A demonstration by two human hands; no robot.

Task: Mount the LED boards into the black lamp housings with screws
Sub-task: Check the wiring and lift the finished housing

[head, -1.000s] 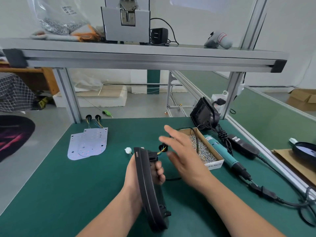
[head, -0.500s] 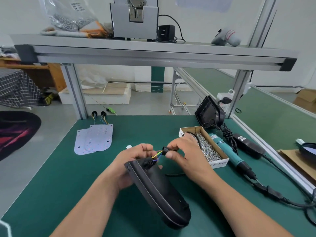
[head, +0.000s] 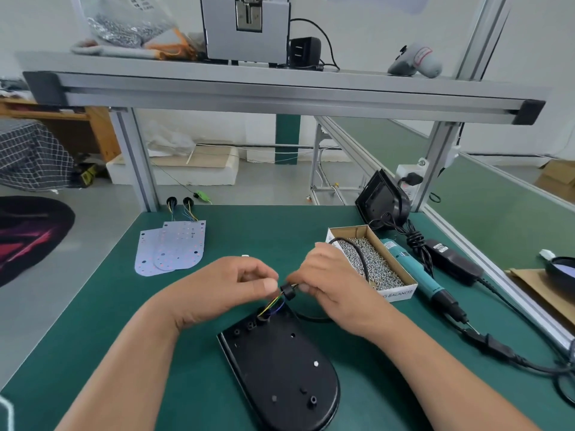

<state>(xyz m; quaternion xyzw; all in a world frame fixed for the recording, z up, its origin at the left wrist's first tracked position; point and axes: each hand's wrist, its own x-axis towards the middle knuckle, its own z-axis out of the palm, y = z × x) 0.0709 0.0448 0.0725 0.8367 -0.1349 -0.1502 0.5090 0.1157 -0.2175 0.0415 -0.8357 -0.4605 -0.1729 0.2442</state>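
A black lamp housing (head: 281, 368) lies flat on the green mat, back side up, in front of me. Coloured wires (head: 273, 303) come out of its top end with a black rubber grommet (head: 287, 290) on them. My left hand (head: 230, 287) pinches the wires just left of the grommet. My right hand (head: 329, 284) pinches the cable at the grommet from the right. Two pale LED boards (head: 171, 250) with wires lie overlapped at the far left of the mat.
An open cardboard box of screws (head: 373, 262) sits right of my hands, a black cable draped across it. Beside it lie a teal electric screwdriver (head: 417, 278), its black power supply (head: 451, 259) and cord. Another black housing (head: 381, 197) leans against the frame post.
The housing went from upright in my left hand to lying flat on the mat. Both hands came together at the grommet and wires at its top end.
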